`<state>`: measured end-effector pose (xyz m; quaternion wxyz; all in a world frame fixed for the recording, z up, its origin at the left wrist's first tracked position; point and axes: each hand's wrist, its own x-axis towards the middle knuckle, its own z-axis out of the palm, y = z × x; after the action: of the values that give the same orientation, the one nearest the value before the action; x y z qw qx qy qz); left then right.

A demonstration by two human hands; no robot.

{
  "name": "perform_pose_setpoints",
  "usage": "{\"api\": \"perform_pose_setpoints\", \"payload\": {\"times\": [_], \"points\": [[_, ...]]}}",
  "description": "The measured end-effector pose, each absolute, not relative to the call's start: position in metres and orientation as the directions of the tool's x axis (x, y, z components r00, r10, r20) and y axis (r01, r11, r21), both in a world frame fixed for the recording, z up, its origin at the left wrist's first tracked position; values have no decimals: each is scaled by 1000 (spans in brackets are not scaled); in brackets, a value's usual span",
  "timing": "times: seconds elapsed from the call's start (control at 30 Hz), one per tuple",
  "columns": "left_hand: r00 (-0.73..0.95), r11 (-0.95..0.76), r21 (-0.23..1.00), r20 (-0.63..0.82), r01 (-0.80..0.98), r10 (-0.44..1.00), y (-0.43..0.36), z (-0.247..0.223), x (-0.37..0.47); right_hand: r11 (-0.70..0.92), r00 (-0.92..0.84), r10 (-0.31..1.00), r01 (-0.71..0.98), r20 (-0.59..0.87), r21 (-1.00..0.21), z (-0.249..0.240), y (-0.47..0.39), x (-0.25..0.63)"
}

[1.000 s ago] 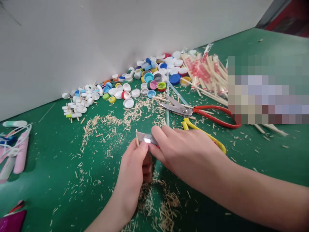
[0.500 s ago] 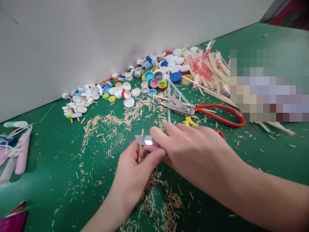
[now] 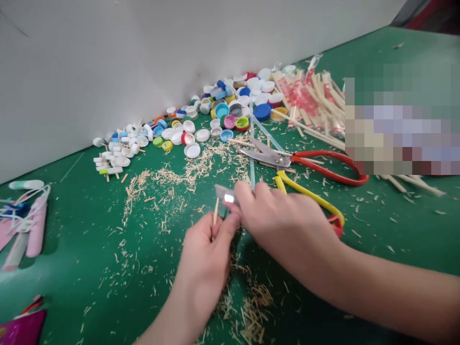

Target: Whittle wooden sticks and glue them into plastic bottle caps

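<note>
Left hand: thumb and fingers pinch a thin, pale wooden stick, tip upward. Right hand: fingers closed around a flat, silver metal blade, its free end just beside the stick's tip at 12 o'clock. Outward from the hands: pale wood shavings, 10 o'clock; round, multicoloured plastic caps, 11 o'clock; red-handled metal scissors, 2 o'clock.

A craft workspace: wood shavings, bottle caps and scissors on a green tabletop.
</note>
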<state>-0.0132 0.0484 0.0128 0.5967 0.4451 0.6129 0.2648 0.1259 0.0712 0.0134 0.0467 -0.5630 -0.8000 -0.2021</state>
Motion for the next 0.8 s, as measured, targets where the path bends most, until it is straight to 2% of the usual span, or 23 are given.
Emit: {"api": "perform_pose_setpoints", "payload": {"times": [0.13,0.37,0.63,0.8], "points": [[102,486,837,-522,250,847,45,10,-13,152,-192,970,957,148,247,17,88,128],[39,446,854,-472,269,881,49,17,-19,227,-225,974,959,-27,169,21,92,123],[36,345,871,-381,348,924,47,18,-14,236,-232,972,962,-44,139,22,93,125],[51,264,828,-331,494,942,48,14,-18,272,-278,960,957,45,104,19,93,126]]}}
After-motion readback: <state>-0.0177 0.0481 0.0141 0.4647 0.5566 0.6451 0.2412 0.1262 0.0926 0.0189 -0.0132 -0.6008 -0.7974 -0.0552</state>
